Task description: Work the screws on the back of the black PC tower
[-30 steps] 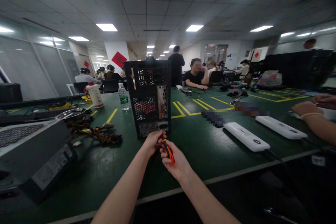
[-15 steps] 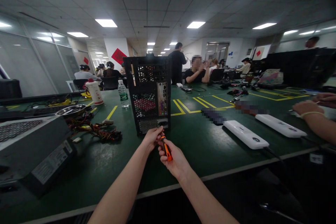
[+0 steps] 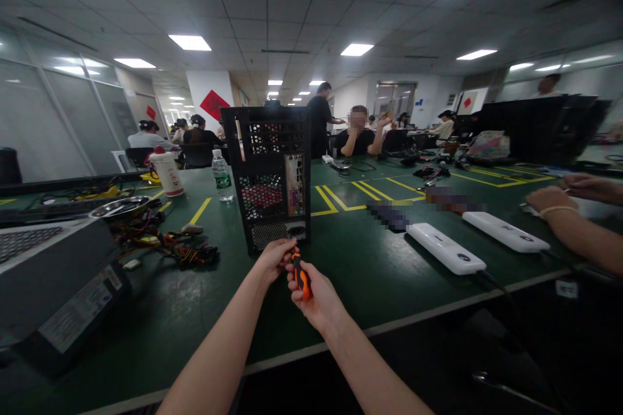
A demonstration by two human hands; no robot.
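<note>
A black computer case (image 3: 281, 172) stands upright on the green table, its rear panel facing me. My right hand (image 3: 316, 298) is wrapped round the orange and black handle of a screwdriver (image 3: 302, 277), which points forward toward the case's lower edge. My left hand (image 3: 273, 260) is closed in a pinch at the screwdriver's front end, just before the power socket (image 3: 296, 231) low on the case. What those fingers hold is hidden, and the screwdriver's tip is hidden too.
At left lie a grey power supply (image 3: 53, 272), bundled cables (image 3: 180, 249) and a metal bowl (image 3: 119, 206). A water bottle (image 3: 222, 176) and a white cup (image 3: 166, 172) stand behind. White power banks (image 3: 445, 248) lie at right, near another person's hands (image 3: 555, 201).
The view has turned slightly right, so the case and both hands sit a little further left in the picture. Both hands keep nearly the same pose around the screwdriver.
</note>
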